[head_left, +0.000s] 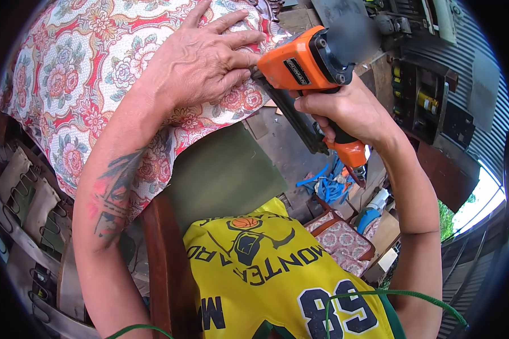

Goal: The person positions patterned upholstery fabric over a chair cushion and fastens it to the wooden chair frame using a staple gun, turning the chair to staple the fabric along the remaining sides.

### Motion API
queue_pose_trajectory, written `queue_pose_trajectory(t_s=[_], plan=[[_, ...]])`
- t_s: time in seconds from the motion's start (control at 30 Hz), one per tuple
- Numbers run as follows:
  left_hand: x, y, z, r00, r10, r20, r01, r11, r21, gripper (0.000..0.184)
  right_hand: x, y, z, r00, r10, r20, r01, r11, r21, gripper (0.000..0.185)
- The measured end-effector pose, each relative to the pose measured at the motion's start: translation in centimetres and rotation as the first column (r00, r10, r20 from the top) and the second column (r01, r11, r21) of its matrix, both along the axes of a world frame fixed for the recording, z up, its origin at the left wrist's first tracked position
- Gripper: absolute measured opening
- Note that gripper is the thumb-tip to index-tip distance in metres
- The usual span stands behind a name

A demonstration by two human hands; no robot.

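My left hand (201, 62) lies with its fingers spread on floral upholstery fabric (68, 73), patterned in red, white and green. Its fingertips point toward the upper right, close to the nose of the stapler. An orange and black pneumatic staple gun (297, 65) is gripped in my right hand (353, 107), fingers wrapped round its handle. The tool's front end is at the fabric's right edge; whether it touches there I cannot tell. Below my left wrist, the fabric's hem hangs over a dark wooden frame piece (161, 265).
Metal zigzag springs and webbing (31, 209) lie at the left. A green panel (226, 169) sits beyond my yellow jersey (260, 271). Blue strips (329, 183) and patterned pieces (345, 243) are on the floor. Shelves (421, 101) stand at the right. A green cord (401, 292) crosses the front.
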State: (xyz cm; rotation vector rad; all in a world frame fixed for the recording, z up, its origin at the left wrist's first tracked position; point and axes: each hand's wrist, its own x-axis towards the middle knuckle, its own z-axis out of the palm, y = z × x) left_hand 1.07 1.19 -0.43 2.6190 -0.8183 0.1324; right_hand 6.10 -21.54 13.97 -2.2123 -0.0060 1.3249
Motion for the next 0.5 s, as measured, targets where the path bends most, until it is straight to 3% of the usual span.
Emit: queue_pose_trajectory(t_s=[0.07, 0.17, 0.4, 0.5], plan=[[0.1, 0.2, -0.5, 0.999, -0.036, -0.033, 0.039, 0.996, 0.085, 0.044, -0.1, 0.2, 0.0, 1.0, 0.008, 0.027, -0.007, 1.0, -0.028, 0.024], [0.5, 0.6, 0.6, 0.986, -0.07, -0.15, 0.07, 0.998, -0.004, 0.042, 0.3, 0.4, 0.0, 0.999, 0.046, -0.004, -0.046, 0.996, -0.076, 0.026], [0.5, 0.5, 0.0, 0.993, -0.084, -0.084, 0.082, 0.996, -0.021, 0.041, 0.2, 1.0, 0.2, 0.998, 0.066, 0.003, -0.065, 0.991, -0.114, 0.027], [0.4, 0.6, 0.6, 0.976, -0.104, -0.193, 0.104, 0.994, -0.01, 0.042, 0.2, 0.8, 0.2, 0.998, 0.06, -0.032, -0.063, 0.993, -0.101, 0.027]])
